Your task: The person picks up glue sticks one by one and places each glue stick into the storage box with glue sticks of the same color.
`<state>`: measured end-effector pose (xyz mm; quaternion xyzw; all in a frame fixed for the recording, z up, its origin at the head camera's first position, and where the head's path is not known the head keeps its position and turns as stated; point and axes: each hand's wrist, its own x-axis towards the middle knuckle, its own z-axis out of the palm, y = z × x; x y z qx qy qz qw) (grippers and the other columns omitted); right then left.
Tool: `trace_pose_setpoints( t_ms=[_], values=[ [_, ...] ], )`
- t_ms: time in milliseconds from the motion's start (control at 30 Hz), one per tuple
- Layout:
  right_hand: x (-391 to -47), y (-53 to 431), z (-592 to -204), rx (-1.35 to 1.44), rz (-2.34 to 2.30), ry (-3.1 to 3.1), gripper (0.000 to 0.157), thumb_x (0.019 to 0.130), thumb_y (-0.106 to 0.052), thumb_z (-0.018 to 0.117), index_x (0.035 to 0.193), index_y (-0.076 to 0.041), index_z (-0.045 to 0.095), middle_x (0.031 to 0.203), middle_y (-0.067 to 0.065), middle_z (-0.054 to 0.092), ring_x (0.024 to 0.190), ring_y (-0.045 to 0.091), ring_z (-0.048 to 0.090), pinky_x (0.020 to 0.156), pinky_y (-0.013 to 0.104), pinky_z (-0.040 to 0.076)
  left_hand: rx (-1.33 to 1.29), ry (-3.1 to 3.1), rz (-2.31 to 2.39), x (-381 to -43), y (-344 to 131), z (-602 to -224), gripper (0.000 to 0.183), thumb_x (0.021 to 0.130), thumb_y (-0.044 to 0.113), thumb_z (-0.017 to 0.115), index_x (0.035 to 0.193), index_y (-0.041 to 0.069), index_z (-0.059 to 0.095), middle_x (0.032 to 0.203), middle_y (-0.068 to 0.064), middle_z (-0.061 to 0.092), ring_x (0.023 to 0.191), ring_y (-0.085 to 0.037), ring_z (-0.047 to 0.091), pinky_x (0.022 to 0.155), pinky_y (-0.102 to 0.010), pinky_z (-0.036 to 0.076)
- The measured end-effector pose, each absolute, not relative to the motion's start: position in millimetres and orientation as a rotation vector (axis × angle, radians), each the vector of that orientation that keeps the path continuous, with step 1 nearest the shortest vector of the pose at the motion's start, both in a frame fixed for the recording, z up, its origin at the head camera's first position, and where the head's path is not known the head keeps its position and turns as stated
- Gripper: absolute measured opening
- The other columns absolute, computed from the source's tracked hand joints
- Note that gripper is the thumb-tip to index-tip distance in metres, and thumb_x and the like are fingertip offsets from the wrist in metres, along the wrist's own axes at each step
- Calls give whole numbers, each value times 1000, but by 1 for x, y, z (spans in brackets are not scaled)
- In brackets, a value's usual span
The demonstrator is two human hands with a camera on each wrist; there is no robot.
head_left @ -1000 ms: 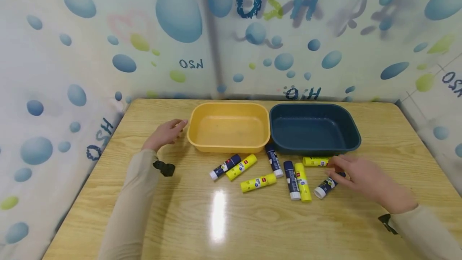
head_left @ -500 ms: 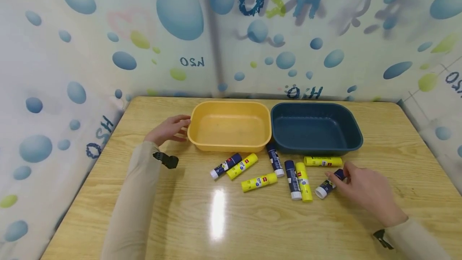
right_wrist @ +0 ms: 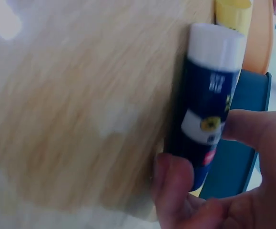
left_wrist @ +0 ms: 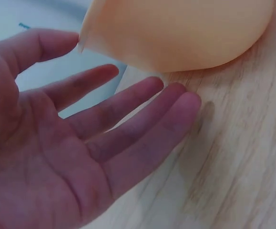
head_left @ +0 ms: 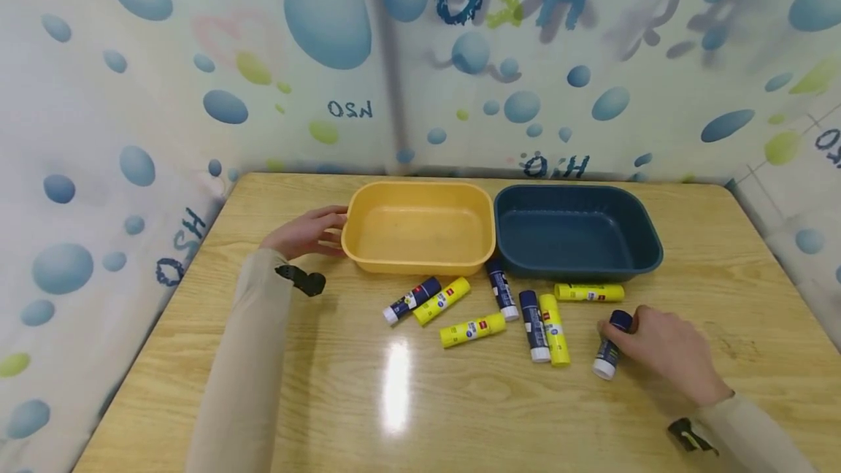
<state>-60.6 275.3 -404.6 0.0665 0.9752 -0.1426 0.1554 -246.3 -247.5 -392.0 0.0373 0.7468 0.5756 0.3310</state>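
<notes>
My right hand [head_left: 675, 353] pinches a dark blue glue stick [head_left: 607, 356] with a white end, at the right of the table. In the right wrist view, thumb and fingers press the sides of this glue stick [right_wrist: 208, 90] near its dark end. At the left, my left hand [head_left: 304, 235] is by the side of the yellow bin [head_left: 420, 268]. Its fingers are spread and nearly straight in the left wrist view, and the thumb tip touches the rim of the bin [left_wrist: 185, 33].
A dark blue bin [head_left: 578, 268] stands right beside the yellow one. In front of them lie several glue sticks, among them a yellow one [head_left: 473, 331], another yellow one [head_left: 588, 293] and a blue one [head_left: 534, 327]. A patterned curtain [head_left: 420, 93] hangs behind the table.
My right hand has come down and left onto the blue glue stick, gripped it and turned it more upright in view. My left hand has moved right to the yellow bin.
</notes>
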Motion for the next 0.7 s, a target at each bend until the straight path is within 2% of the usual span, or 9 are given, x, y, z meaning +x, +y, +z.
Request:
trace_pose_setpoints(
  t_ms=[200,400,700],
  values=[
    [-61,276,-408,134,-505,2754,51,86,-51,62,73,-3,52,62,4,48,53,19,45,46,29,32,69,1882,1554,-250,-249,-393,57,103,20,43,154,9,19,149,-19,30,111,-31,56,95,-49,46],
    [-62,271,-406,105,-542,2707,45,86,-46,65,75,-5,51,62,3,48,54,17,46,47,29,32,59,1826,1594,-250,-251,-396,62,102,13,40,156,19,12,149,-18,27,111,-30,57,96,-51,44],
    [-67,259,-396,15,-520,2719,36,84,-37,70,79,-4,55,63,2,51,56,17,47,49,29,34,94,1779,1641,-252,-250,-401,63,101,10,41,156,21,12,152,-15,22,110,-30,57,97,-54,43]
  ],
)
